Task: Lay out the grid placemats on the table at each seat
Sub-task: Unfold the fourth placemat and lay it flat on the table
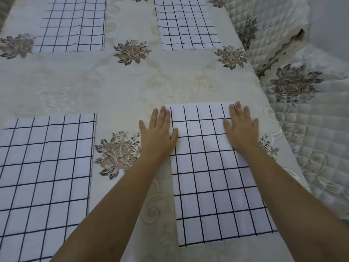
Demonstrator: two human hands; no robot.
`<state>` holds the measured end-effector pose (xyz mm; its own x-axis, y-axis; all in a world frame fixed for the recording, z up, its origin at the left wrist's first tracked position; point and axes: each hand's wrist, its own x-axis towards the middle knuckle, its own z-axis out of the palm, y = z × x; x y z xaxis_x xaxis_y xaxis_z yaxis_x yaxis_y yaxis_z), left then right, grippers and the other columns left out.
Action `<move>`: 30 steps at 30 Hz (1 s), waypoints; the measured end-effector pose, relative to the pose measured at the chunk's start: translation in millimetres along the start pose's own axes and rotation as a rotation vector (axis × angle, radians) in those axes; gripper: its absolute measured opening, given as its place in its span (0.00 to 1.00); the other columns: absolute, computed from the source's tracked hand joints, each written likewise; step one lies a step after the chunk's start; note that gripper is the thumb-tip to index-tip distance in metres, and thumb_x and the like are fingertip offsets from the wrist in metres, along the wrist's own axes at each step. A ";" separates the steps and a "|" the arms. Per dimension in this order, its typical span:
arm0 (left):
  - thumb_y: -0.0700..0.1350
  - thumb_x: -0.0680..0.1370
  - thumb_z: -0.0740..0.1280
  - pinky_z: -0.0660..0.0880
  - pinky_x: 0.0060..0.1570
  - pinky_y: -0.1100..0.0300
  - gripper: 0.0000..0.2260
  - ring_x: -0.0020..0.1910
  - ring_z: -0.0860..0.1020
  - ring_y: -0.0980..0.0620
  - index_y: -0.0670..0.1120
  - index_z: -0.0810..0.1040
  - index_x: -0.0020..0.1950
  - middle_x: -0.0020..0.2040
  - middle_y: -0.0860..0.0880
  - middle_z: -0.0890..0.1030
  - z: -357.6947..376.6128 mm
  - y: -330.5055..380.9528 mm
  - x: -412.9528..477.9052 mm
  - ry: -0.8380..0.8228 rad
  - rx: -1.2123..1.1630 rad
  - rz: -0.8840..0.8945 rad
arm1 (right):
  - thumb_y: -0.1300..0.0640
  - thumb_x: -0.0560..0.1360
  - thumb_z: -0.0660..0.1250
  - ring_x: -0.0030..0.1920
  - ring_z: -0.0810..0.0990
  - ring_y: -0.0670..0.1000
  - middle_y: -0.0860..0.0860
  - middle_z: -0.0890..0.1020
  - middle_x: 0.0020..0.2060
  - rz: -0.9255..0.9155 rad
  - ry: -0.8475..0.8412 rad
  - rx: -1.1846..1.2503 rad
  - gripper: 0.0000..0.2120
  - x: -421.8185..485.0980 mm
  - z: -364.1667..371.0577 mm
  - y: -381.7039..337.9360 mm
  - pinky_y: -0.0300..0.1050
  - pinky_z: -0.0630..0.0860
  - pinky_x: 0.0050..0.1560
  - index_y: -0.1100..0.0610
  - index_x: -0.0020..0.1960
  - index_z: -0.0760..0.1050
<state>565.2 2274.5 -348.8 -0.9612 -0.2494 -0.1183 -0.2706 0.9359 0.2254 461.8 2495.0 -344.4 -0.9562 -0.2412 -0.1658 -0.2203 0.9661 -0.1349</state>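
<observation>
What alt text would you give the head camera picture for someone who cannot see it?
A person's left hand and right hand rest flat at the far corners of the near right grid placemat, on a cream floral tablecloth. Three more lie flat: near left placemat, far left placemat, far right placemat.

Your light is soft, even, slightly cool and fairly bright; your arms point(113, 205) cast only faint shadows on the tablecloth point(122, 87). Your right hand point(242, 127) shows slight motion blur at the fingers point(238, 108). The wide lens bows straight lines toward the edges, and the quilted cover point(294, 84) at the right looks soft.
</observation>
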 end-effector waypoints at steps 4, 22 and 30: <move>0.51 0.80 0.45 0.45 0.70 0.37 0.26 0.76 0.44 0.47 0.43 0.46 0.76 0.78 0.46 0.45 -4.6 8.5 -8.4 0.034 -0.037 -0.025 | 0.48 0.81 0.45 0.76 0.44 0.57 0.52 0.47 0.77 0.082 0.047 0.034 0.26 -16.7 -5.4 1.4 0.64 0.46 0.72 0.57 0.76 0.47; 0.50 0.76 0.42 0.54 0.68 0.37 0.30 0.74 0.56 0.40 0.37 0.58 0.74 0.75 0.39 0.57 13.3 22.5 -101.0 0.083 -0.071 -0.032 | 0.46 0.75 0.42 0.76 0.50 0.58 0.54 0.54 0.76 0.058 0.094 0.097 0.32 -110.5 12.0 25.2 0.63 0.45 0.72 0.58 0.75 0.53; 0.52 0.76 0.52 0.68 0.59 0.36 0.26 0.70 0.67 0.43 0.40 0.67 0.70 0.71 0.42 0.68 31.5 68.5 -172.9 0.027 0.005 0.112 | 0.46 0.76 0.51 0.71 0.64 0.61 0.55 0.65 0.72 -0.202 0.094 -0.011 0.27 -193.4 38.9 -21.0 0.67 0.65 0.63 0.56 0.71 0.64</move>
<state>714.5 2389.6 -343.4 -0.9865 -0.1499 -0.0663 -0.1613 0.9596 0.2305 658.9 2517.8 -347.4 -0.9060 -0.4210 -0.0441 -0.4111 0.9000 -0.1451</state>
